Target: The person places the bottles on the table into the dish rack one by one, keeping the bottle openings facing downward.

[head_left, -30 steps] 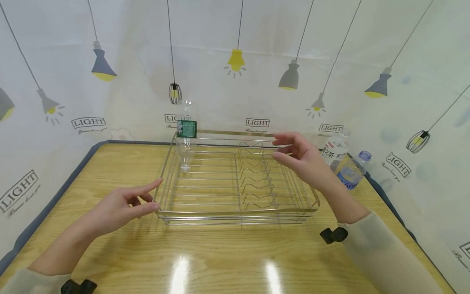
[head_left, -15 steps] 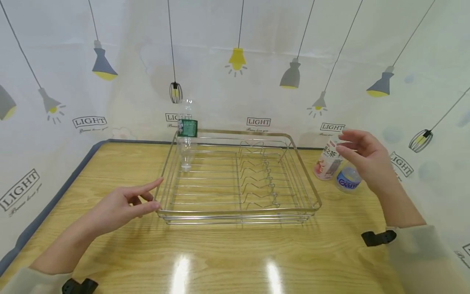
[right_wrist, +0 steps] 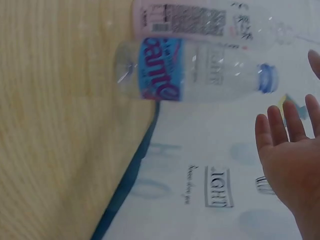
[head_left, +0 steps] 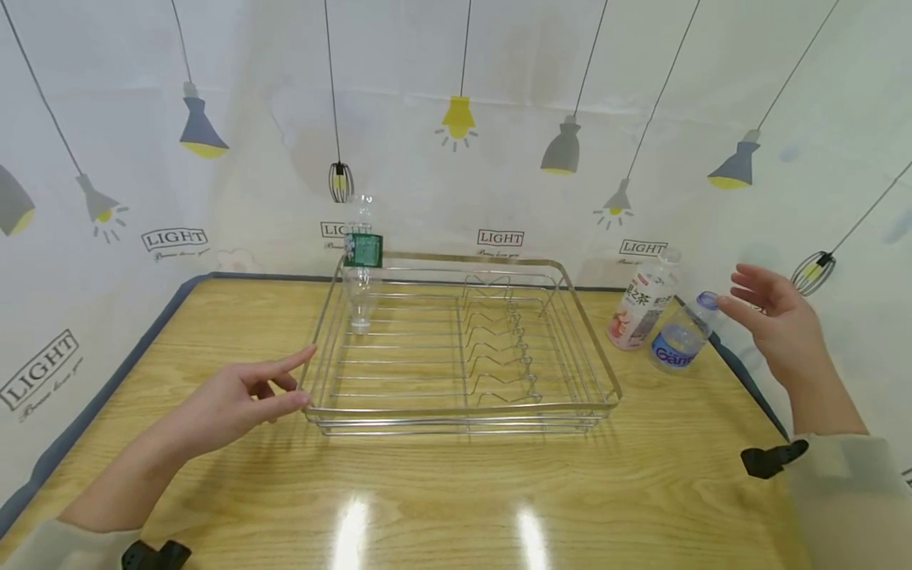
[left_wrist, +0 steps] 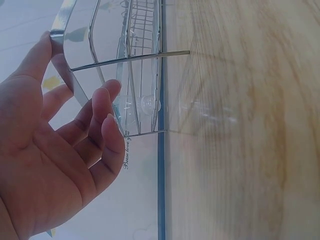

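In the head view, my left hand (head_left: 221, 408) touches the left rim of a wire dish rack (head_left: 463, 412) with thumb and straight index finger. Its other fingers curl loosely, as the left wrist view shows. A clear plastic bottle with a green label (head_left: 364, 250) stands neck down in the rack's back left part. On the right, my right hand (head_left: 780, 324) is raised with relaxed, spread fingers and holds nothing. Its thumb is close to the blue mouth of a clear bottle with a blue label (head_left: 673, 348); contact is unclear. Beside that stands a pink-labelled bottle (head_left: 634, 305).
The wooden table (head_left: 442, 499) runs beneath everything, with a dark blue edge (head_left: 128, 356). Behind it hangs a pale cloth (head_left: 399, 71) printed with lamps. Wavy wire dividers (head_left: 499, 348) line the rack's right half.
My right hand has moved from above the rack to the right, passing in front of the two bottles to the far side of them. My left hand and the rack have stayed put.
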`<act>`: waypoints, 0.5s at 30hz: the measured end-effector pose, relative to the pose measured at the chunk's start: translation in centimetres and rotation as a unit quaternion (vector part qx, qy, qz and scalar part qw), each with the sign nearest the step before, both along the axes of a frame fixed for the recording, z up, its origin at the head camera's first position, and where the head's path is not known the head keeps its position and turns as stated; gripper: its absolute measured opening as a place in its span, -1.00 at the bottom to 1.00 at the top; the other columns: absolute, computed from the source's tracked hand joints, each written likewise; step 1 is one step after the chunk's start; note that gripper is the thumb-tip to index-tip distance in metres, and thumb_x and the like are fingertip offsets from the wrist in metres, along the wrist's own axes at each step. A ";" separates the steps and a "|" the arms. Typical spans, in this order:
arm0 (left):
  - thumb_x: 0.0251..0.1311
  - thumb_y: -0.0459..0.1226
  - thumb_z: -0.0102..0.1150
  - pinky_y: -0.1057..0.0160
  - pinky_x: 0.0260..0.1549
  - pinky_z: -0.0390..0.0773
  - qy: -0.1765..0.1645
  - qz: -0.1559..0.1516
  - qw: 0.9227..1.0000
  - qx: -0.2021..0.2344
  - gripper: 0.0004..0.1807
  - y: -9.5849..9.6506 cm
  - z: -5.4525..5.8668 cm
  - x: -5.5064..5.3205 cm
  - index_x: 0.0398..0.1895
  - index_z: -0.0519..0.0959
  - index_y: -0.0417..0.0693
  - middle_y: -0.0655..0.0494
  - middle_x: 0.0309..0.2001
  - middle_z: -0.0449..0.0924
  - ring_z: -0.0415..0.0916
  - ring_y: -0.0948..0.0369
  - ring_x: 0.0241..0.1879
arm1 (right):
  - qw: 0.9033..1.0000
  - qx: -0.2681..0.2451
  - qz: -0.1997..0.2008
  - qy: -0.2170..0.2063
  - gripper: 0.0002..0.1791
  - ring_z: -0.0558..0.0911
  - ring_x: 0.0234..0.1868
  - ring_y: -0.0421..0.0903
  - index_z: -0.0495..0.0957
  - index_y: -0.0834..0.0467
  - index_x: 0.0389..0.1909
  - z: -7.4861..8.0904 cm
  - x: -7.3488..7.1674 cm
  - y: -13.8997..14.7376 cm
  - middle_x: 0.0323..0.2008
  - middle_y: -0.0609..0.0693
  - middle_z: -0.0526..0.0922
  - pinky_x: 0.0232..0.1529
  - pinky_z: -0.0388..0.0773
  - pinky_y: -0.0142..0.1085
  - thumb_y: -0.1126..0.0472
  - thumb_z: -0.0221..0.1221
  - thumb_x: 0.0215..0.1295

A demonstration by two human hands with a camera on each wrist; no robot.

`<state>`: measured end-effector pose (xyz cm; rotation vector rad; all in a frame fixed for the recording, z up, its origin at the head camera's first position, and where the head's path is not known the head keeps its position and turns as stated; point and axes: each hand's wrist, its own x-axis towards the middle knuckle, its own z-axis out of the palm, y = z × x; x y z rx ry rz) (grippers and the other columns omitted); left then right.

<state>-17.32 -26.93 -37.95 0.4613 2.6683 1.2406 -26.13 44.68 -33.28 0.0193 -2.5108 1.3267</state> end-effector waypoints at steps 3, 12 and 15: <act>0.54 -0.03 0.36 0.25 -0.43 0.51 0.001 0.000 1.000 0.000 -0.25 0.0 -0.1 0.0 0.72 0.33 0.26 0.06 -0.01 0.76 0.52 0.22 -0.35 | 0.999 0.015 0.005 -0.044 -0.12 0.36 0.49 -0.26 0.05 -0.24 0.79 -1.2 -0.3 1.1 0.55 -0.25 0.35 0.41 0.38 -0.58 -0.04 0.27 0.63; 0.54 -0.03 0.35 0.25 -0.42 0.52 -0.003 0.002 1.000 -0.002 -0.24 0.0 -0.1 0.0 0.72 0.32 0.27 0.05 0.00 0.76 0.55 0.16 -0.34 | 0.987 0.036 0.066 -0.144 -0.02 0.07 0.72 0.44 -0.26 -0.25 0.84 -4.2 -1.6 3.4 0.80 0.28 -0.15 0.69 0.20 0.16 -0.10 0.17 0.70; 0.54 -0.02 0.35 0.25 -0.42 0.52 -0.004 0.003 1.000 -0.003 -0.24 0.0 -0.1 0.0 0.72 0.32 0.28 0.05 0.00 0.76 0.55 0.16 -0.34 | 0.983 0.047 0.072 -0.161 0.03 0.07 0.68 0.55 -0.32 -0.11 0.84 -5.0 -1.9 3.4 0.77 0.39 -0.15 0.62 0.19 0.36 -0.11 0.18 0.69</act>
